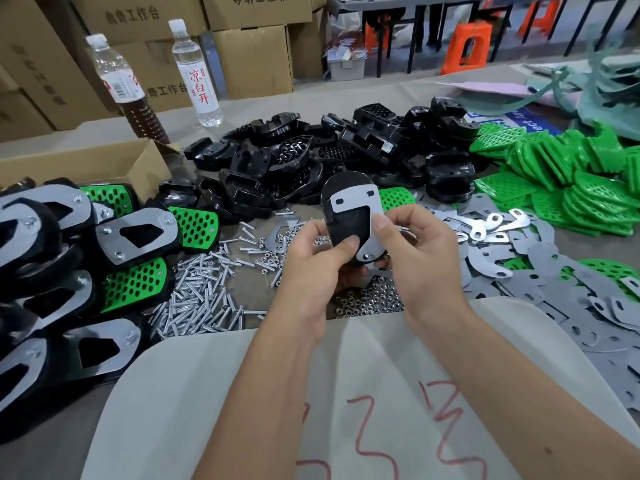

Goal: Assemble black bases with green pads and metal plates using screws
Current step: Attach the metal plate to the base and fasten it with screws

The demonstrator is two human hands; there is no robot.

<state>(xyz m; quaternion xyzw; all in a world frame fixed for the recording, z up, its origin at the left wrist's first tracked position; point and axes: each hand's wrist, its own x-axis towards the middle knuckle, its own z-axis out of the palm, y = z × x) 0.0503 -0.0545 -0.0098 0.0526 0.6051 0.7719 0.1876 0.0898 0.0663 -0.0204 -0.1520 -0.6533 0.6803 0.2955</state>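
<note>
Both the left hand [322, 252] and right hand [412, 251] pinch a black base [346, 216] faced with a slotted metal plate [356, 202].

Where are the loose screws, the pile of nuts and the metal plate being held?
loose screws [197, 299], head view, middle of the heap.
pile of nuts [367, 301], head view, its centre.
metal plate [349, 200], head view, upper band between slots.

Held base [346, 216]: black, faced with plain silver-grey metal plate [360, 206]. Loose bases [346, 147]: glossy black, some grid-ribbed. Pads [568, 174]: bright green, perforated with hole pattern. Screws [201, 299] and nuts [367, 301]: shiny silver. Loose plates [540, 282]: dull grey. Cartons [252, 60]: brown, black lettering. Water bottle [195, 71]: clear, white label, red characters. Stools [467, 46]: orange.
</note>
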